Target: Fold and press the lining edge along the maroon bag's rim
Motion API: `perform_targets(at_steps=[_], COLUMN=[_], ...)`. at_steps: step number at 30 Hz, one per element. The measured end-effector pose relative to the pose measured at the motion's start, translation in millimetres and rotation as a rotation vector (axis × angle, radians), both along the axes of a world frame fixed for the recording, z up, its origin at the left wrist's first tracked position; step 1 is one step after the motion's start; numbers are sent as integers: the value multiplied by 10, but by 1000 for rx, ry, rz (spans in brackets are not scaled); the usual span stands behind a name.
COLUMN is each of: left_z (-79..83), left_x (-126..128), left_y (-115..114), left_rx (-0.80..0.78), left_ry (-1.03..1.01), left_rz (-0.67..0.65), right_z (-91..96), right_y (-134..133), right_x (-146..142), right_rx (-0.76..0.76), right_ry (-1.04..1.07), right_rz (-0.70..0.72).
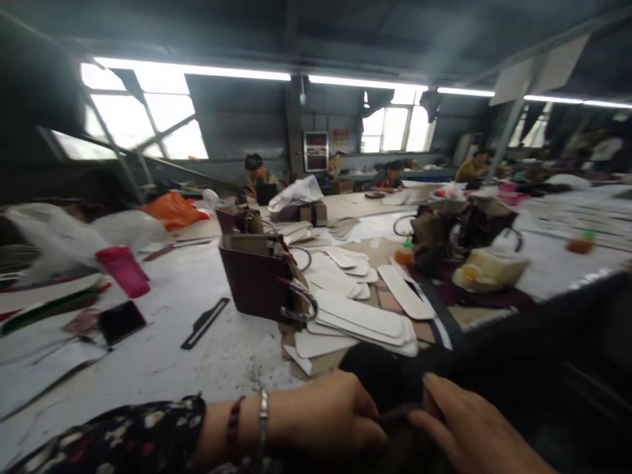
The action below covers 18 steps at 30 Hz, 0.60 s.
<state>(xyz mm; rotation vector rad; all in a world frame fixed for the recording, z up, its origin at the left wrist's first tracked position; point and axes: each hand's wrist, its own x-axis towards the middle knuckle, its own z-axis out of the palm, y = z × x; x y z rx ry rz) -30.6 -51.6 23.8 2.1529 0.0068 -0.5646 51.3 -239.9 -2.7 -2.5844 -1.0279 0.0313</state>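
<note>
My left hand (330, 411) is at the bottom middle, with a floral sleeve and bracelets at the wrist; its fingers are curled onto a piece of black material (395, 375) at the table's near edge. My right hand (469, 428) comes in from the lower right, with thumb and fingers pressed on the same black piece. The spot where both hands meet is dark and blurred. Just beyond lies a stack of pale, long rounded cut pieces (360, 319) on cardboard.
A maroon bag (257, 276) stands mid-table, with a black ruler (205, 322), a phone (121, 321) and a pink cup (123, 270) to the left. Dark bags and a white jug (488, 266) sit to the right. Other people work at far tables.
</note>
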Motion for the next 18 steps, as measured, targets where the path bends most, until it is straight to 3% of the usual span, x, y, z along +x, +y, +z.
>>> perform_targets(at_steps=[3, 7, 13, 18], left_z=[78, 65, 41, 72], left_x=[-8, 21, 40, 68], left_y=[-25, 14, 31, 18], left_rx=[-15, -84, -84, -61], left_ry=[58, 95, 121, 122], left_rz=[-21, -65, -55, -52], right_z=[147, 294, 298, 262], right_y=[28, 85, 85, 83], right_x=[-94, -129, -100, -44], right_rx=[-132, -157, -101, -79], right_ry=[54, 136, 211, 235], right_rz=[-32, -74, -69, 50])
